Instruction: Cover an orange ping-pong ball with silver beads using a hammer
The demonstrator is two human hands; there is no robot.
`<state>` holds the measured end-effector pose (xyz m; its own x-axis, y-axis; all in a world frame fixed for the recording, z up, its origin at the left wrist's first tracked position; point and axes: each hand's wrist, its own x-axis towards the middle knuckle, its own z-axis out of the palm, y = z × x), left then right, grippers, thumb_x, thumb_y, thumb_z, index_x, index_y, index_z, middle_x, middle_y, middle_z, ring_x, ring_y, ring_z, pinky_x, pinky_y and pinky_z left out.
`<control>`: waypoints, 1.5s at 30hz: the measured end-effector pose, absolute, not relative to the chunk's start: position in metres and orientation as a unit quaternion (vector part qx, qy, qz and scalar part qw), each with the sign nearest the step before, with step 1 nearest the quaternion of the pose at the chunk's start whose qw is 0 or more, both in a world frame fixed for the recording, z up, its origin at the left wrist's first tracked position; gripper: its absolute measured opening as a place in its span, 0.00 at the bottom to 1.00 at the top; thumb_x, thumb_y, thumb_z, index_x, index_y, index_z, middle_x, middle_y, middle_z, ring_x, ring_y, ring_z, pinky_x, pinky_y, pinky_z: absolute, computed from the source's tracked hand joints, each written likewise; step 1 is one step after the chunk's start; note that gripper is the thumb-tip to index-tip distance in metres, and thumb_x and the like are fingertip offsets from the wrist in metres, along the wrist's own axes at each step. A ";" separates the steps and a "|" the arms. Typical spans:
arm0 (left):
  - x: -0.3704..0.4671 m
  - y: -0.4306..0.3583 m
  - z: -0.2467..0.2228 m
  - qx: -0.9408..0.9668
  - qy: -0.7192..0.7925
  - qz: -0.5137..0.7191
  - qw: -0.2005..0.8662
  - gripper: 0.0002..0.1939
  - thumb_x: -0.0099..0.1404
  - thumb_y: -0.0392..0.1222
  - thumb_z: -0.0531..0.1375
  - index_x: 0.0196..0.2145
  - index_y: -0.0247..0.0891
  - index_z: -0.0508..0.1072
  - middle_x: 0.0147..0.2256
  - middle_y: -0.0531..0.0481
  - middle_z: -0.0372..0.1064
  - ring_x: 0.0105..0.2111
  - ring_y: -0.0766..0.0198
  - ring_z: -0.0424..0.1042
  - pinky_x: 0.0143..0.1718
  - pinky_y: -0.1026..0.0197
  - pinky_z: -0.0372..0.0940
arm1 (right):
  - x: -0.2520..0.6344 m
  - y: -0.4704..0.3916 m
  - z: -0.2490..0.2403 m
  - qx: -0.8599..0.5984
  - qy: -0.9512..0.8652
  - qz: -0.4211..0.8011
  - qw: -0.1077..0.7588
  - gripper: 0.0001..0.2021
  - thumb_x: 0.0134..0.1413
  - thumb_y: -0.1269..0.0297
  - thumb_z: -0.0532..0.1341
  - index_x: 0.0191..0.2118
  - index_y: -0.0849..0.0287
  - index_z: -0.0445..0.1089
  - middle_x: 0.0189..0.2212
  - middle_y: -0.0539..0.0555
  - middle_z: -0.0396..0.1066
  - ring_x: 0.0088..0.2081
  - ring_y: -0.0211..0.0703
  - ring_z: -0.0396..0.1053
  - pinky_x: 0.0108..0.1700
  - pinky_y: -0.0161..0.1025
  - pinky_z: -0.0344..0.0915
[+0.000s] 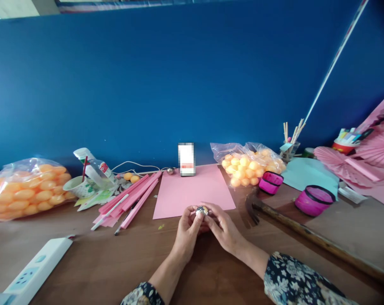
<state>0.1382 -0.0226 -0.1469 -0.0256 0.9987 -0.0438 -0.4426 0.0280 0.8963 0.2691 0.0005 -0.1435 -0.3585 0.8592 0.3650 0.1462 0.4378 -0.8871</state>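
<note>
A small shiny silver ball (201, 211) is held between both hands, near the front edge of a pink paper sheet (192, 190). My left hand (188, 233) has its fingers closed round the ball from the left, thumb on its near side. From the right, my right hand (223, 226) grips the same ball with thumb and fingers. The lower fingers of both hands are partly hidden. Another small metallic ball (170, 171) rests by the sheet's back left corner, beside an upright phone (187, 160).
Pink strips (131, 199), a bottle (99, 169) and a bag of orange balls (29, 190) lie left. A white power strip (36, 269) is front left. Right are another ball bag (249, 165), a long-handled hammer (306, 233) and magenta bands (314, 201).
</note>
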 end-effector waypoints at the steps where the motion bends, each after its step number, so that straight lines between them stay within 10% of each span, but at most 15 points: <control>1: 0.138 -0.022 -0.147 0.354 0.394 0.595 0.604 0.12 0.58 0.43 0.59 0.40 0.39 0.66 0.33 0.50 0.70 0.30 0.67 0.70 0.33 0.62 0.67 | 0.269 0.001 -0.145 -0.352 -0.733 0.378 0.444 0.18 0.57 0.62 0.54 0.54 0.54 0.59 0.49 0.57 0.65 0.49 0.46 0.64 0.51 0.45 0.63; 10: 0.136 -0.023 -0.150 0.336 0.398 0.603 0.605 0.18 0.56 0.45 0.61 0.43 0.35 0.69 0.34 0.48 0.69 0.26 0.72 0.68 0.28 0.68 0.63 | 0.301 -0.002 -0.128 -0.419 -0.781 0.147 0.439 0.16 0.57 0.65 0.52 0.52 0.57 0.59 0.47 0.58 0.65 0.49 0.48 0.63 0.51 0.46 0.63; 17: 0.136 -0.022 -0.149 0.348 0.406 0.597 0.599 0.18 0.53 0.48 0.62 0.38 0.32 0.72 0.30 0.48 0.70 0.23 0.71 0.67 0.24 0.68 0.62 | 0.414 -0.001 -0.135 -0.542 -0.795 -0.087 0.260 0.17 0.54 0.62 0.53 0.49 0.61 0.63 0.47 0.60 0.64 0.47 0.53 0.63 0.49 0.50 0.61; 28: 0.136 -0.024 -0.148 0.298 0.392 0.616 0.615 0.20 0.52 0.46 0.63 0.42 0.36 0.69 0.31 0.50 0.69 0.25 0.71 0.70 0.27 0.68 0.65 | 0.451 -0.001 -0.151 -0.578 -0.804 -0.116 0.084 0.20 0.52 0.73 0.48 0.51 0.63 0.63 0.38 0.63 0.70 0.39 0.53 0.69 0.38 0.46 0.66; 37: 0.133 -0.023 -0.149 0.292 0.367 0.618 0.631 0.22 0.51 0.43 0.64 0.44 0.36 0.68 0.34 0.48 0.70 0.29 0.68 0.71 0.32 0.65 0.66 | 0.431 -0.009 -0.138 -0.598 -0.795 0.078 0.066 0.20 0.49 0.68 0.50 0.49 0.65 0.63 0.47 0.65 0.67 0.50 0.52 0.65 0.49 0.41 0.61; 45: 0.135 -0.024 -0.145 0.321 0.369 0.614 0.620 0.22 0.48 0.39 0.67 0.41 0.37 0.67 0.36 0.48 0.70 0.34 0.65 0.71 0.38 0.61 0.64 | 0.406 -0.038 -0.103 -0.556 -0.614 0.483 0.282 0.14 0.54 0.54 0.52 0.36 0.60 0.63 0.20 0.48 0.61 0.20 0.35 0.59 0.23 0.34 0.57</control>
<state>0.1351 -0.0244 -0.1454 -0.0265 0.9976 -0.0640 -0.5242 0.0406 0.8506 0.4062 -0.0384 -0.1030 -0.2224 0.9560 -0.1915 0.4111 -0.0861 -0.9075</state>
